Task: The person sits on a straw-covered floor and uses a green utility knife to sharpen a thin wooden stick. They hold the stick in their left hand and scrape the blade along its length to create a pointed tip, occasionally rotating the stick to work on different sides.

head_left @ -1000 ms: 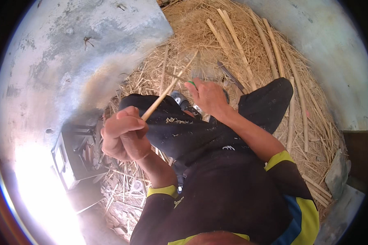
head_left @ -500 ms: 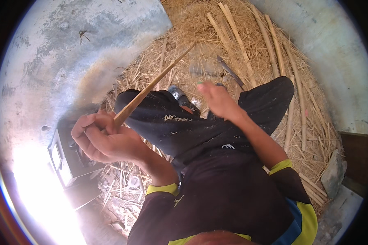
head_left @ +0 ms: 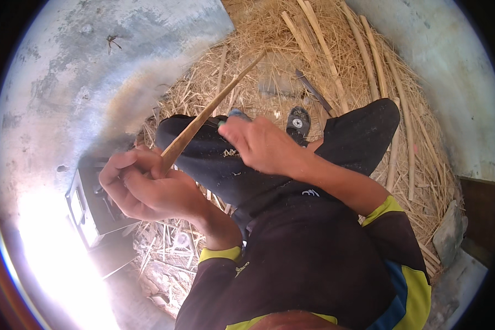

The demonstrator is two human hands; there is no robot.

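Note:
My left hand [head_left: 151,187] is closed around the lower end of a long, tapering strip of split bamboo or cane [head_left: 214,103]. The strip slants up and away to the right above my left thigh, its thin end over the straw-covered floor. My right hand [head_left: 267,147], back upward, is closed beside the strip's middle. A small tool with a green end [head_left: 221,124] shows at its thumb; the fingers hide most of it, and whether it touches the strip I cannot tell.
Fibrous shavings [head_left: 247,41] cover the floor. Long poles [head_left: 371,60] lie at the far right, near a dark flat bar [head_left: 315,92]. A stone [head_left: 450,234] sits at right, a grey box-like thing [head_left: 96,203] at left. Pale walls [head_left: 148,33] curve around.
My right hand has moved left, from above the gap between my legs to beside the strip. My left hand and the strip have shifted only slightly right.

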